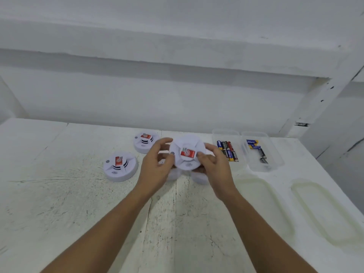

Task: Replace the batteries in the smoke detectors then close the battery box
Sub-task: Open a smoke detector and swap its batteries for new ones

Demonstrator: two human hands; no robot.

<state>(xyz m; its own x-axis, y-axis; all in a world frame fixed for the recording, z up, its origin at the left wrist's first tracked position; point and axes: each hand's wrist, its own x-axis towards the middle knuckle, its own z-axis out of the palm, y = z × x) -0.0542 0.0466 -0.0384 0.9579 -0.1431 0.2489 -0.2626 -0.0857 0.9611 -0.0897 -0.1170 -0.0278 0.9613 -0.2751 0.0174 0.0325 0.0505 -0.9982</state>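
Note:
I hold a round white smoke detector with a red label above the table, tilted towards me. My right hand grips its right edge. My left hand is at its left edge with fingers spread, touching or nearly touching the rim. Two more white smoke detectors lie flat on the table: one at the left and one further back. White pieces lie on the table under my hands, partly hidden. Two clear battery boxes stand open at the right: the left box holds several batteries, the right box a few.
Two translucent lids lie on the table at the right: one near my right forearm and one near the table's right edge. The white table ends at a white wall behind. The table's right edge drops off beyond the lids.

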